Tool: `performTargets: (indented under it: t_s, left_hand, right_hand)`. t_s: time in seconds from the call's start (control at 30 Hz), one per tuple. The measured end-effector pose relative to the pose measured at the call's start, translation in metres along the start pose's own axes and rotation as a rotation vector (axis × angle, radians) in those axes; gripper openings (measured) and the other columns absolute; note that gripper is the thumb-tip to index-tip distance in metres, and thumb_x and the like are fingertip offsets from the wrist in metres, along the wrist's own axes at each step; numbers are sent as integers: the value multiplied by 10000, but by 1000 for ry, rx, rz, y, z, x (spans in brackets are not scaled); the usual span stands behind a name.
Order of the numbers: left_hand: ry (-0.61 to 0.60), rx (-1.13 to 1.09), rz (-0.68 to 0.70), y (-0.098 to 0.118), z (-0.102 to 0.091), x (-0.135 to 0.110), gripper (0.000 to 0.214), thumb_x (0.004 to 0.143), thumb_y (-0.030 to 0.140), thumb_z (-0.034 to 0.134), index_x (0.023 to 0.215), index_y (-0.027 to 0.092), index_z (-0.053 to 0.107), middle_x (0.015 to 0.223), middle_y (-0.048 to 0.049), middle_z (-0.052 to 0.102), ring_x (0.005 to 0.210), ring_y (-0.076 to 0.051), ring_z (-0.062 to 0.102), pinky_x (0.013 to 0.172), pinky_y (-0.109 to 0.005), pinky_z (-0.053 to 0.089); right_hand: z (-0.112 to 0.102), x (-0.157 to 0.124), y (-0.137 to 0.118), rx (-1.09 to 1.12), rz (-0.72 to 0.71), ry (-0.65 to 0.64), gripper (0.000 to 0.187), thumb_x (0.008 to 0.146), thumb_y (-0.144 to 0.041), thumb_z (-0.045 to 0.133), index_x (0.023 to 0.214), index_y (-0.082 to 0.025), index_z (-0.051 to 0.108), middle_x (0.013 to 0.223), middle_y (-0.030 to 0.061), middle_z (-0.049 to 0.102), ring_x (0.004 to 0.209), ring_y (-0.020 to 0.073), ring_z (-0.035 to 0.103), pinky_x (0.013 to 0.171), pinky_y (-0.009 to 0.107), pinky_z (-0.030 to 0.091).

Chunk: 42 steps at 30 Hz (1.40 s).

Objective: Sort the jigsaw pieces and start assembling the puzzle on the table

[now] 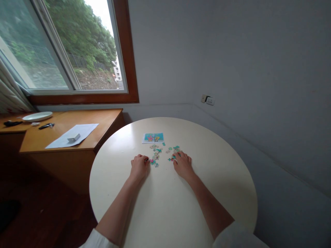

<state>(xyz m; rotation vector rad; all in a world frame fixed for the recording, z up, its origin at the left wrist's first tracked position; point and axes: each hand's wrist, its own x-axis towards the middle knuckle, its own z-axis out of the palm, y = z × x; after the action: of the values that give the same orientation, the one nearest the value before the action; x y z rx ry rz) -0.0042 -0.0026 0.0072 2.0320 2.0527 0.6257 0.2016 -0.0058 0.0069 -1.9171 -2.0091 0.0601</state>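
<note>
Loose jigsaw puzzle pieces (pixel 156 156), some turquoise or pink and others pale, lie in two loose groups on the round white table (pixel 160 206). At the left edge of the left group is my left hand (pixel 139 166), its fingers curled and closed around a small puzzle piece (pixel 147 159) at the tips. My right hand (pixel 183 164) rests over the right group with fingers apart, touching pieces (pixel 171 158) and partly covering them. Beyond both hands lies a small picture card (pixel 153 138) with a turquoise background and pink and yellow figures.
A wooden desk (pixel 108 124) stands at the left, holding a white sheet of paper (pixel 85 130), a small white box (pixel 73 137), a white plate (pixel 37 116) and a dark object (pixel 46 126). A window is above it. Grey walls with a socket (pixel 210 101) border the table.
</note>
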Motion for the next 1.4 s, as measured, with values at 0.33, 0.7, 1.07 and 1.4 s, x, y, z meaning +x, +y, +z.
performTargets:
  t_s: [0.33, 0.7, 1.07, 1.4]
  left_hand:
    - [80, -227, 23, -3, 0, 4, 273, 826, 205, 407, 847, 143, 672, 829, -85, 668, 755, -177, 587, 706, -282, 415]
    - [-93, -1019, -28, 18, -8, -4, 331, 660, 439, 581, 685, 111, 622, 548, -6, 546, 522, -97, 461, 530, -230, 364]
    - [-260, -1205, 23, 28, -10, -10, 359, 567, 439, 728, 618, 93, 650, 499, 6, 546, 503, -76, 448, 511, -207, 334]
    - [-382, -1483, -331, 26, -13, -10, 287, 678, 352, 696, 794, 108, 602, 637, -38, 640, 476, -66, 542, 472, -176, 412]
  right_hand:
    - [1, 0, 0, 29, -10, 24, 276, 808, -177, 475, 1058, -198, 590, 1176, 96, 542, 1083, 226, 468, 919, 372, 297]
    - [-6, -4, -21, 511, -290, 88, 287, 875, -197, 397, 1087, -171, 589, 1027, 65, 650, 925, 138, 592, 857, 267, 428]
    - [3, -9, -34, 873, -313, 57, 162, 765, -216, 549, 888, -189, 651, 676, 6, 660, 628, 139, 583, 661, 270, 463]
    - [13, -3, -28, 936, -145, 79, 115, 755, -289, 521, 766, -182, 558, 545, -35, 526, 504, 111, 487, 516, 229, 382]
